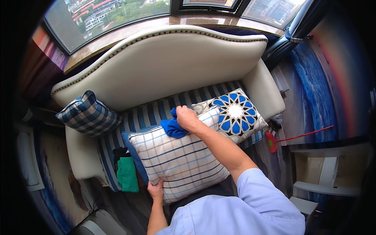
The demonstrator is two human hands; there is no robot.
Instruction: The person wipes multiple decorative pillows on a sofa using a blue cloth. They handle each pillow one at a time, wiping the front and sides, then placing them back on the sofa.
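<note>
A large white plaid cushion (182, 161) lies at the front of the sofa, partly over a blue cushion (138, 158). My right hand (187, 117) grips a bunched blue cloth (174, 128) at the cushion's upper edge. With thumb and fingers, my left hand (155, 189) holds the lower left edge of the plaid cushion. Right of it rests a cushion with a blue, black and white star pattern (235, 111), partly covered by the plaid one. A blue-and-white checked cushion (89, 114) leans in the sofa's left corner.
The white sofa (176, 64) has a blue striped seat (147, 116) and stands below a windowsill. A green folded cloth (127, 174) and a black item lie on the seat's left front. On the right are a red-handled brush (271, 142), a dark curtain (299, 26) and a white open-fronted cabinet (326, 189).
</note>
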